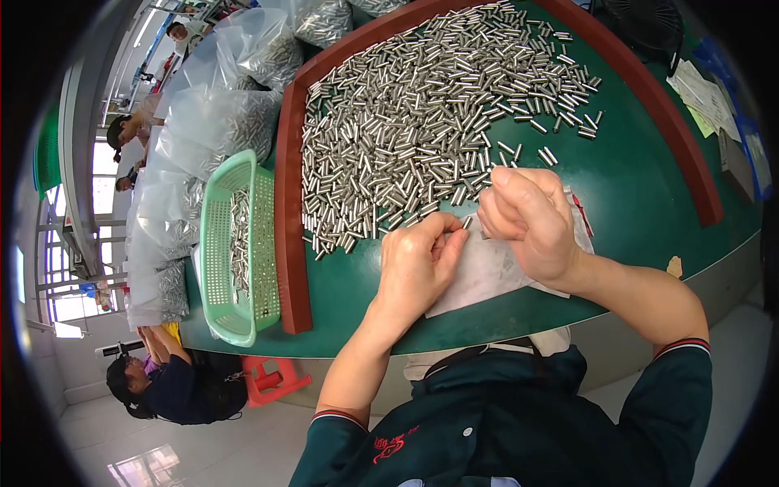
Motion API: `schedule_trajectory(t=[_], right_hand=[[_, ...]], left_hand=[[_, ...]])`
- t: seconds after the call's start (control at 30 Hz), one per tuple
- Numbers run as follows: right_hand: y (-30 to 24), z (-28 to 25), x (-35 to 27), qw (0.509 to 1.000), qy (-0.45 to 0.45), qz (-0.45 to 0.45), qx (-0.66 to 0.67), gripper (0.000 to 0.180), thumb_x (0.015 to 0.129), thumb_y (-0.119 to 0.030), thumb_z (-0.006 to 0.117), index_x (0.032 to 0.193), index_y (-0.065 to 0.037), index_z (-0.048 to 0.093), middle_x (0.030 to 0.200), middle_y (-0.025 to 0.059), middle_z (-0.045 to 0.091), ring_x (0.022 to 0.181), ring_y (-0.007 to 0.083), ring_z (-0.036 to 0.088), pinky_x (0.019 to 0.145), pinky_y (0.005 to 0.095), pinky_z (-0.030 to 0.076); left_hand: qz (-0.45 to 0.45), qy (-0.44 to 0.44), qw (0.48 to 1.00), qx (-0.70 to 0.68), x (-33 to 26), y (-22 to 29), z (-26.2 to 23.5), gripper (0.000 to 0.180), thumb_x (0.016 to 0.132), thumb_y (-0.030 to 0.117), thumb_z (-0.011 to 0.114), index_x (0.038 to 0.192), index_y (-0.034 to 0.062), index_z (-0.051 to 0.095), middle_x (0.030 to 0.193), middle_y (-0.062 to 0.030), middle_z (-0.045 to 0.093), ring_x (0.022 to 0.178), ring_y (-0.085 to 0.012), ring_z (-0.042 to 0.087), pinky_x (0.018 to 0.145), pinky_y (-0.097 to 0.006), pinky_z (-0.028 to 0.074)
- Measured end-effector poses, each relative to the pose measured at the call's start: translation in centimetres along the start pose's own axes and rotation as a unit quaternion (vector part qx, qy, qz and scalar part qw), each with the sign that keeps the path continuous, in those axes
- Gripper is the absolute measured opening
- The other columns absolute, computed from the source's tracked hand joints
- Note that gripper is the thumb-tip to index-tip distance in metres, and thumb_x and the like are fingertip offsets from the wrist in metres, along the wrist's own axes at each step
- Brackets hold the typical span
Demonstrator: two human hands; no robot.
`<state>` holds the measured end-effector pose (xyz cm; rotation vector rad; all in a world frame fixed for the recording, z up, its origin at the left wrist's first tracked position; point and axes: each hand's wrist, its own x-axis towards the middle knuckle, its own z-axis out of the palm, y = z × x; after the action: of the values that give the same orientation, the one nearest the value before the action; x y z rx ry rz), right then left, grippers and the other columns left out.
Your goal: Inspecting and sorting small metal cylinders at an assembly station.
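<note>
A large heap of small shiny metal cylinders (422,122) covers the green table top (641,195). My left hand (418,264) rests at the near edge of the heap, its fingertips pinched on one metal cylinder (466,221). My right hand (527,219) is curled just to the right of it, fingers bent inward over a whitish plastic sheet (487,272) that lies under both hands. What the right fingers grip is hidden.
A red-brown raised rim (288,243) borders the table. A light green plastic basket (235,243) with several cylinders stands left of it, beside clear bags of parts (219,122). Papers (706,97) lie far right. Another person (170,381) crouches by a red stool (272,377).
</note>
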<state>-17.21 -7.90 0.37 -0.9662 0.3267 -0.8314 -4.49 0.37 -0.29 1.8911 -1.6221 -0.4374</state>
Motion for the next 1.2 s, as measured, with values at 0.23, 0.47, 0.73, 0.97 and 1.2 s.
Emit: schedule_trajectory(t=[0.23, 0.47, 0.73, 0.97, 1.2], right_hand=[[0.1, -0.3, 0.0, 0.999, -0.020, 0.006, 0.043, 0.035, 0.086, -0.012, 0.039, 0.053, -0.005, 0.032, 0.047, -0.0031, 0.029, 0.044, 0.0044, 0.023, 0.041, 0.0227, 0.022], [0.3, -0.4, 0.0, 0.999, -0.018, -0.002, 0.032, 0.036, 0.086, -0.014, 0.039, 0.052, -0.005, 0.031, 0.047, -0.0032, 0.029, 0.044, 0.0045, 0.023, 0.041, 0.0231, 0.021], [0.1, -0.4, 0.0, 0.999, -0.021, 0.009, 0.037, 0.037, 0.086, -0.015, 0.040, 0.052, -0.006, 0.031, 0.046, -0.0034, 0.029, 0.043, 0.0047, 0.023, 0.041, 0.0232, 0.020], [0.3, -0.3, 0.1, 1.000, -0.008, 0.005, 0.028, 0.042, 0.088, -0.019, 0.034, 0.048, -0.011, 0.023, 0.040, -0.0014, 0.026, 0.039, 0.0077, 0.018, 0.040, 0.0243, 0.018], [0.4, -0.4, 0.1, 0.997, -0.010, 0.015, 0.073, 0.041, 0.087, -0.019, 0.032, 0.048, -0.012, 0.023, 0.040, -0.0019, 0.025, 0.039, 0.0078, 0.016, 0.040, 0.0240, 0.018]], left_hand=[[0.062, 0.043, 0.996, 0.054, -0.3, 0.1, 0.9, 0.006, 0.069, 0.004, 0.063, 0.069, 0.0016, 0.058, 0.043, -0.0038, 0.041, 0.036, -0.0134, 0.040, 0.038, -0.026, 0.033], [0.010, 0.029, 0.996, 0.087, 0.0, 0.6, 0.4, 0.008, 0.070, 0.007, 0.061, 0.068, 0.0025, 0.055, 0.045, -0.0073, 0.047, 0.039, -0.0223, 0.047, 0.040, -0.032, 0.037], [0.003, 0.035, 0.994, 0.107, 0.1, 0.2, -0.2, 0.007, 0.070, 0.006, 0.062, 0.070, 0.0013, 0.057, 0.043, -0.0053, 0.044, 0.036, -0.0159, 0.042, 0.038, -0.028, 0.033], [0.044, -0.042, 0.998, 0.003, -0.5, -0.2, -0.7, 0.005, 0.068, 0.003, 0.063, 0.072, 0.0012, 0.060, 0.048, -0.0068, 0.045, 0.039, -0.0131, 0.040, 0.039, -0.025, 0.033], [0.046, -0.043, 0.998, -0.002, -0.3, 0.3, -0.9, 0.002, 0.069, 0.003, 0.060, 0.069, 0.0026, 0.058, 0.049, -0.0122, 0.048, 0.043, -0.0275, 0.050, 0.041, -0.034, 0.038]])
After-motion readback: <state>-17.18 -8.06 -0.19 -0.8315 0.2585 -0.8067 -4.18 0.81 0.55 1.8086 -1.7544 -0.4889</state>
